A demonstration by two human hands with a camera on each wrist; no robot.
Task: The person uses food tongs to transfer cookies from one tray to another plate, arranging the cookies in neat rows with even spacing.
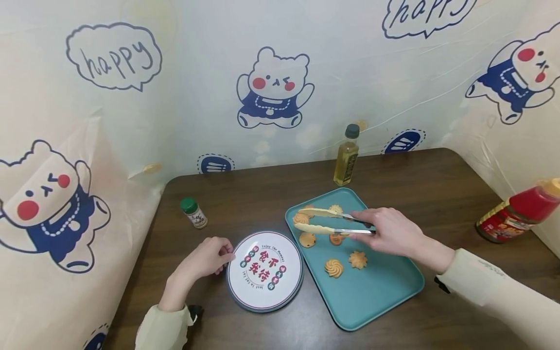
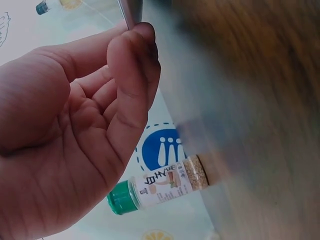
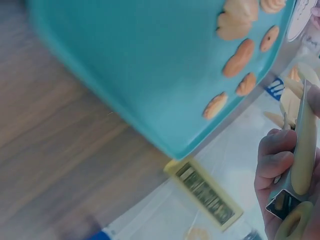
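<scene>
My left hand (image 1: pixel 203 262) pinches the left rim of a white round plate (image 1: pixel 280 253) with red and green lettering, which sits on a stack. In the left wrist view, the thumb and fingertips meet on the plate's thin edge (image 2: pixel 131 12). My right hand (image 1: pixel 387 231) grips tongs (image 1: pixel 321 229) with cream tips and metal arms. The tongs' tips are spread over the left part of a teal tray (image 1: pixel 372 296). Several cookies lie on it, among them a swirl cookie (image 1: pixel 334 268) and a flower-shaped cookie (image 1: pixel 358 259). Whether the tips touch any cookie cannot be told.
A green-capped seasoning jar (image 1: pixel 194 213) stands left of the plates. Behind the tray is an oil bottle (image 1: pixel 346 158) with a dark cap. A large red-labelled bottle (image 1: pixel 518 211) stands at the right of the brown table (image 1: pixel 245 194). Printed cloth hangs around the back and sides.
</scene>
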